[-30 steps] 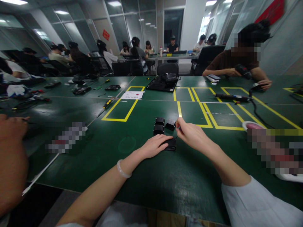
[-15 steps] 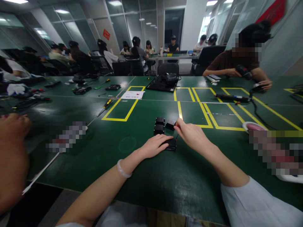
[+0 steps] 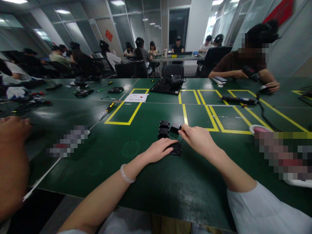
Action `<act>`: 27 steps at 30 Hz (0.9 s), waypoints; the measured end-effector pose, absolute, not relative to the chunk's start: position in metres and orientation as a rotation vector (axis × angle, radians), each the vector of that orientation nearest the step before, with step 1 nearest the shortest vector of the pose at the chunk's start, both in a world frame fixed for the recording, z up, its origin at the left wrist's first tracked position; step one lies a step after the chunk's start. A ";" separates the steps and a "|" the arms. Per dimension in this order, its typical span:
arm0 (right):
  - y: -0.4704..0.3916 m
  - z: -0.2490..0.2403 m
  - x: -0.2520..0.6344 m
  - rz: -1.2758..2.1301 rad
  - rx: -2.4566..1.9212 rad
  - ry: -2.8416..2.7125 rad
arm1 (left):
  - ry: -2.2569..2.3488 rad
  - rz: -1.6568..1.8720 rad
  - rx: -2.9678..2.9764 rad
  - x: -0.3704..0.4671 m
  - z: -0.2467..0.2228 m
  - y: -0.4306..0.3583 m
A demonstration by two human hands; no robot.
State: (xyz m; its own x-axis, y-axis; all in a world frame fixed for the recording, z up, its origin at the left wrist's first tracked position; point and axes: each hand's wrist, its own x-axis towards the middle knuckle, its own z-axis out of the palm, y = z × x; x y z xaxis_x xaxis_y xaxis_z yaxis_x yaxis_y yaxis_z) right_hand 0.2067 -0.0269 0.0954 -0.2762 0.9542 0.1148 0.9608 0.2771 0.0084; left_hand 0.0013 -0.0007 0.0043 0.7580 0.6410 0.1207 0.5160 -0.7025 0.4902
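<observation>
A small black rectangular block (image 3: 176, 149) lies on the green table, steadied by my left hand (image 3: 159, 149), whose thumb and fingers reach over its left side. My right hand (image 3: 195, 136) pinches the top of a thin dark rod (image 3: 181, 141) that slants down to the block's right end. Most of the rod is hidden by the fingers, so its kind does not show. Just behind are a tilted black block (image 3: 175, 127) near my right fingertips and two more black blocks, a rear one (image 3: 164, 124) and a front one (image 3: 163, 132).
Yellow tape (image 3: 118, 123) marks rectangles on the green table (image 3: 151, 188). To the left lie a screwdriver (image 3: 110, 106) and a blurred-out item (image 3: 70, 139), near another person's arm (image 3: 13, 162). A white-rimmed tray (image 3: 253, 129) stands right. Across the table a person holds a dark tool (image 3: 251, 73).
My right hand stays almost in place, with only a very slight shift at the fingers. The left hand and the black blocks have not visibly moved.
</observation>
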 end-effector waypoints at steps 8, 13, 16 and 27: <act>-0.027 0.098 0.208 -0.116 -1.858 -2.465 | 0.890 0.394 2.530 0.002 0.002 0.000; -0.028 0.097 0.209 -0.060 -1.775 -2.442 | 0.884 0.391 2.529 0.002 0.002 0.000; -0.028 0.098 0.209 -0.036 -1.768 -2.457 | 0.881 0.396 2.526 0.002 0.002 0.000; -0.026 0.096 0.210 -0.056 -1.799 -2.443 | 0.888 0.402 2.512 0.001 0.002 0.000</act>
